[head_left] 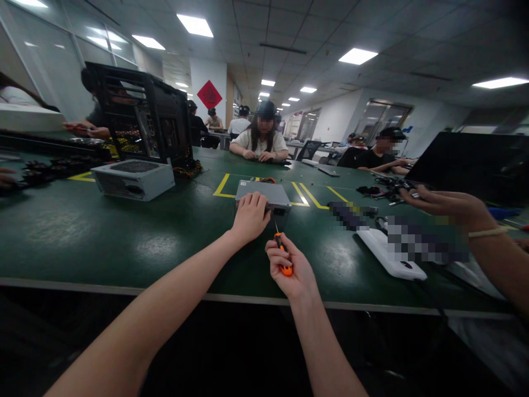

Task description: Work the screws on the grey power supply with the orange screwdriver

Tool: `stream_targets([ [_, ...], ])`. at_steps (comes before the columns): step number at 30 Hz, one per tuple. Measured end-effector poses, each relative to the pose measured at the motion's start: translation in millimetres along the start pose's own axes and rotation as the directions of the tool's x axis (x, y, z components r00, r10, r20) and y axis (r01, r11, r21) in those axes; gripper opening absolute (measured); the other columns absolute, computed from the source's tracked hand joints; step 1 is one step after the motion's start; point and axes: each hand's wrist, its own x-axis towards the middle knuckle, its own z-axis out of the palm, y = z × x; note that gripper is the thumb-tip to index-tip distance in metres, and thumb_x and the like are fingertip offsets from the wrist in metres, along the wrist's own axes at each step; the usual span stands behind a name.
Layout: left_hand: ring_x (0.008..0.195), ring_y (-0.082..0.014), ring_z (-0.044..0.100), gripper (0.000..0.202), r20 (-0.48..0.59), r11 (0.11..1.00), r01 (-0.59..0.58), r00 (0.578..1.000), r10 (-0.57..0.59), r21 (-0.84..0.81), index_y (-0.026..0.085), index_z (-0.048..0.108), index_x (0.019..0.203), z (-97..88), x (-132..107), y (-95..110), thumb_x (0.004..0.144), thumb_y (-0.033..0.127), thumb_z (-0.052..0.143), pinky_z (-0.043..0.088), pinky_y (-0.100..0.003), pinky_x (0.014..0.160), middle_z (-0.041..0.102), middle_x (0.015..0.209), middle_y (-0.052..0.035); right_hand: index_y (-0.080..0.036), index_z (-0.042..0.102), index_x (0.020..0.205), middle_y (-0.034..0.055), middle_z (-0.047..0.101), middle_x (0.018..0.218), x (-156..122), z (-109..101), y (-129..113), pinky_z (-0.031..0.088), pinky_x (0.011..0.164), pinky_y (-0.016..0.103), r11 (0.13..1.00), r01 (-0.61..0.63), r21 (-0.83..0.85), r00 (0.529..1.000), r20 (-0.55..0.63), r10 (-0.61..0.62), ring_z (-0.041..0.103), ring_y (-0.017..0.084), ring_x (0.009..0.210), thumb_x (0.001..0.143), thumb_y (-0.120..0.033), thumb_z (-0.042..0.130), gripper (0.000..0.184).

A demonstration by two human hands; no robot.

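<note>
Head view: a grey metal box sits on a green table straight ahead of the person, just beyond the right hand and under the left.
Box: its long axis runs roughly left to right, across the line of the forearms; a dark socket shows on the near side, right of the left hand.
Left hand: nearer the box, touching it; palm down, fingers together, bent over the near top edge.
Right hand: on the near side, wrapped around the orange-and-black screwdriver, palm turned inward, forearm reaching up from below.
Screwdriver: thin shaft pointing away from the person, toward the box's near side.
Hard to see: I cannot tell whether the tip touches metal, or whether the left hand grips or merely rests.
</note>
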Motion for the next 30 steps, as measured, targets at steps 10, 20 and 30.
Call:
stream_targets([
  [10,0.095,-0.0234,0.043,0.022,-0.002,1.000,0.003,1.000,-0.003,-0.006,0.017,0.047,0.099,0.4,0.6,-0.2,0.080,0.027,0.047,0.034,-0.036,0.084,0.049,0.099,-0.0076,-0.014,0.042,0.088,-0.0045,0.040,0.068,2.0,-0.9,0.9,0.030,0.029,0.006,0.999,0.014,-0.050,1.000,0.005,-0.014,0.034,-0.001,0.040,0.090,-0.032,0.034,0.020],
  [20,0.095,-0.0233,0.042,0.021,0.005,1.000,0.009,1.000,-0.009,-0.014,0.017,0.047,0.099,-0.5,0.6,0.7,0.081,0.028,0.046,0.034,-0.036,0.085,0.049,0.099,-0.0079,-0.012,0.044,0.089,-0.0040,0.041,0.065,2.3,-1.4,0.5,0.031,0.030,0.007,0.995,0.036,-0.088,0.999,0.027,-0.034,0.036,-0.001,0.041,0.091,-0.031,0.030,0.023],
  [30,0.095,-0.0235,0.043,0.021,-0.008,1.000,0.001,1.000,-0.001,0.006,0.016,0.047,0.098,0.1,0.8,0.4,0.081,0.028,0.046,0.035,-0.035,0.083,0.049,0.099,-0.0072,-0.012,0.045,0.091,-0.0034,0.041,0.066,0.6,-0.1,2.8,0.032,0.032,0.007,0.995,0.050,-0.088,0.998,0.027,-0.048,0.035,-0.001,0.041,0.091,-0.028,0.029,0.023],
])
